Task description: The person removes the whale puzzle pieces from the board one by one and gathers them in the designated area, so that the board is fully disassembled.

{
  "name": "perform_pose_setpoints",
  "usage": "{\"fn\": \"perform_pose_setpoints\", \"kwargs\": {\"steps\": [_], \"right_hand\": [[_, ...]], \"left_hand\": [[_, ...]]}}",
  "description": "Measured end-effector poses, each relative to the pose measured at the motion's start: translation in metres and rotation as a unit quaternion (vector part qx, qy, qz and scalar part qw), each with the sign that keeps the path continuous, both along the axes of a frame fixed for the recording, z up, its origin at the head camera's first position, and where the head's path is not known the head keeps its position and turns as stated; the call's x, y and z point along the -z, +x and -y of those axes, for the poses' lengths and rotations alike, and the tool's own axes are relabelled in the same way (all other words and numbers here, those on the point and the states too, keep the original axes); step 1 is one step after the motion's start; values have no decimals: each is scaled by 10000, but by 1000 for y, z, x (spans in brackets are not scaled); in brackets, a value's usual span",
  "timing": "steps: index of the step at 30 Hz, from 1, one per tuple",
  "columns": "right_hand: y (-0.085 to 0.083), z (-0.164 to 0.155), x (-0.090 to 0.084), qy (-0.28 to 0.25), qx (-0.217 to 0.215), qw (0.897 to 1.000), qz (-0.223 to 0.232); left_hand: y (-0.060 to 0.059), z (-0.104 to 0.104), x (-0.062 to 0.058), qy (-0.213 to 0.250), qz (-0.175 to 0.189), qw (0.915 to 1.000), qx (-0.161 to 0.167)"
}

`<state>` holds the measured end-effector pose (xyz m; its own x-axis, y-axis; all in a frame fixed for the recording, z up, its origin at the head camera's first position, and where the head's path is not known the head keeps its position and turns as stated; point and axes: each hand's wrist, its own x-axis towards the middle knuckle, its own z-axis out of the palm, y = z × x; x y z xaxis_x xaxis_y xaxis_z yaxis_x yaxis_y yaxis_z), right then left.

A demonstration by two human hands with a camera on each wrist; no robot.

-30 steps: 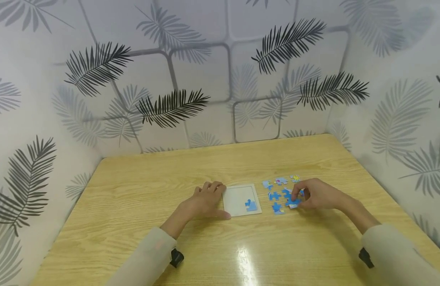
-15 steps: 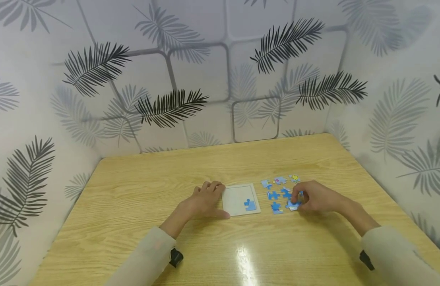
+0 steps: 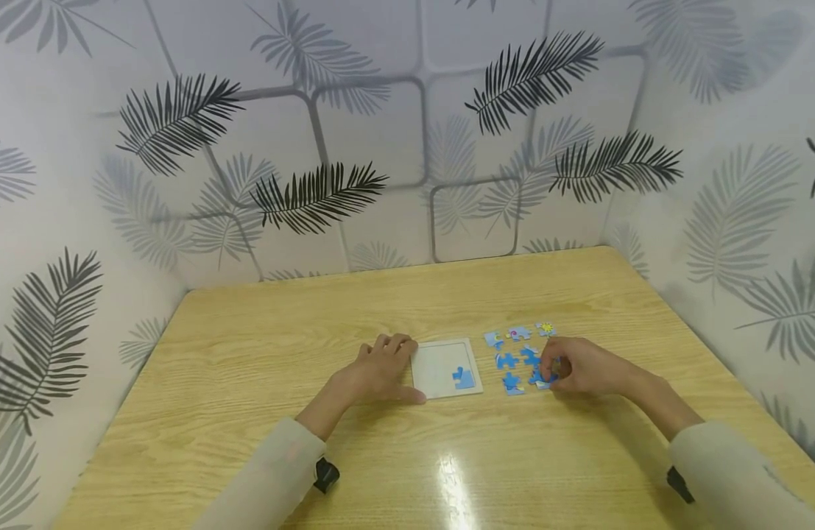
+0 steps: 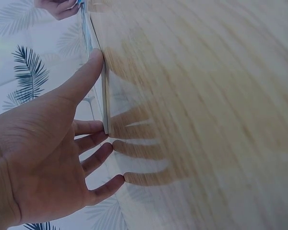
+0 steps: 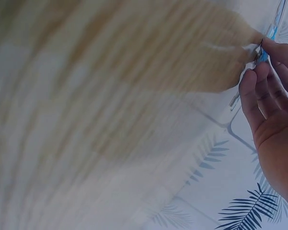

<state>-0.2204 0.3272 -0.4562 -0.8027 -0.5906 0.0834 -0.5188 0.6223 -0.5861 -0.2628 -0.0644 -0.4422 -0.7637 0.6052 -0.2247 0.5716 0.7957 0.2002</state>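
In the head view my left hand (image 3: pixel 379 372) lies at the left side of a white square puzzle tray (image 3: pixel 434 370). Its thumb touches the near left corner, and its loosely bent fingers reach the far left corner. One blue puzzle piece lies in the tray's lower right. To the right, my right hand (image 3: pixel 589 366) pinches a blue puzzle piece (image 3: pixel 540 377) between thumb and fingertips, low over the table. Part of that piece hides behind the fingers. The right wrist view also shows blue at the fingertips (image 5: pixel 248 79). The left wrist view shows the thumb against the tray's edge (image 4: pixel 105 105).
Several loose pieces lie in rough rows between the tray and the right hand, among them a sun piece (image 3: pixel 547 328) and a dark blue piece (image 3: pixel 511 383). The wooden table (image 3: pixel 301 316) meets leaf-patterned walls at its back and sides.
Within the right hand's pinch, the blue piece has shifted slightly; more dark blue shows at the fingertips than half a second ago. The left hand and tray have stayed in place.
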Motion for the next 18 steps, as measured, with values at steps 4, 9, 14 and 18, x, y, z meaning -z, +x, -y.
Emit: {"fn": "perform_pose_setpoints", "kwargs": {"steps": [4,9,14,18], "right_hand": [[-1,0,1,-9,-119,9999,-28],[-3,1,3,77,-111,9999,-79],[-6,10,0,-5,-35,10000,-62],[-11,25,-4,-211,-44,9996,195]], "left_hand": [[0,1,0,-20,-3,10000,-22],[-1,1,1,4,-6,10000,-20],[-1,1,1,2,-25,10000,3],[-1,1,0,14,-12,10000,20]]}}
